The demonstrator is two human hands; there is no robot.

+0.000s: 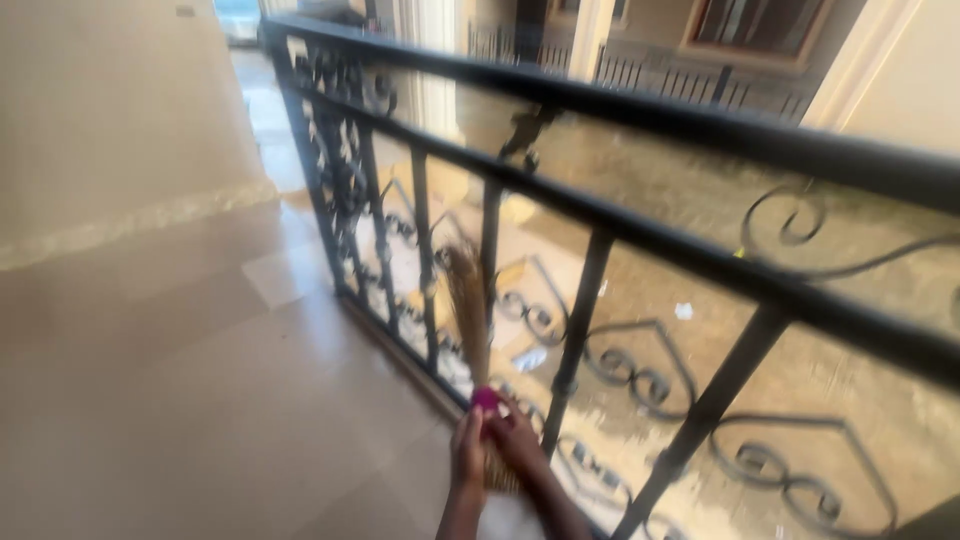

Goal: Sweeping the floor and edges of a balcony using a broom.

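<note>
A black iron railing (pixel 640 240) runs from far left to near right across the tiled floor (pixel 200 380). Against its near bars a straw broom (pixel 468 300) points its bristles upward. Low in the frame, the left hand (pixel 467 450) and right hand (pixel 517 440) both grip closed around the broom's pink-banded bundle.

A pale tiled floor (pixel 200 380) stretched from near to far on the left. A black iron railing (pixel 600 250) stood on its right edge, running from far left toward near right.
</note>
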